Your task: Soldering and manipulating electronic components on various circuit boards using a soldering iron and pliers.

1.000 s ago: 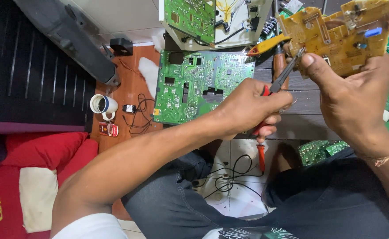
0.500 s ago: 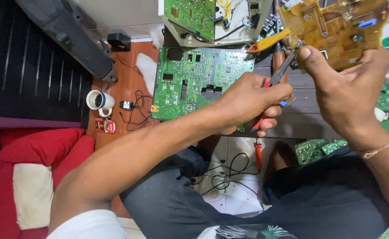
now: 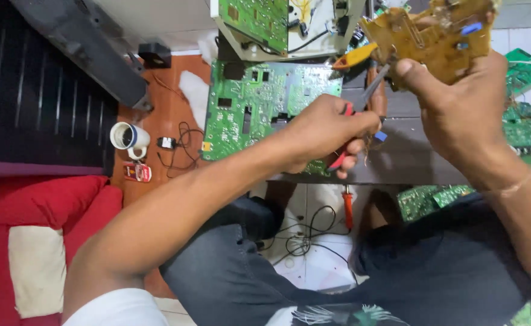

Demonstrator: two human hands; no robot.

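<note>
- Currently gripping red-handled pliers (image 3: 362, 105) in the closed left hand (image 3: 329, 130), tips meeting the near left edge of the brown circuit board (image 3: 434, 36).
- Clamping that board, raised at far right, in the closed right hand (image 3: 458, 102).
- Probably pulling a part: keeping the board steady, biting only the part, easing straight out.
- Hovering over the green circuit board (image 3: 259, 102); white mug (image 3: 127, 137) lying far left.

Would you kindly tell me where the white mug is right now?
In the head view, the white mug stands at the left on the orange floor, beside the black slatted panel and left of the large green circuit board.
</note>
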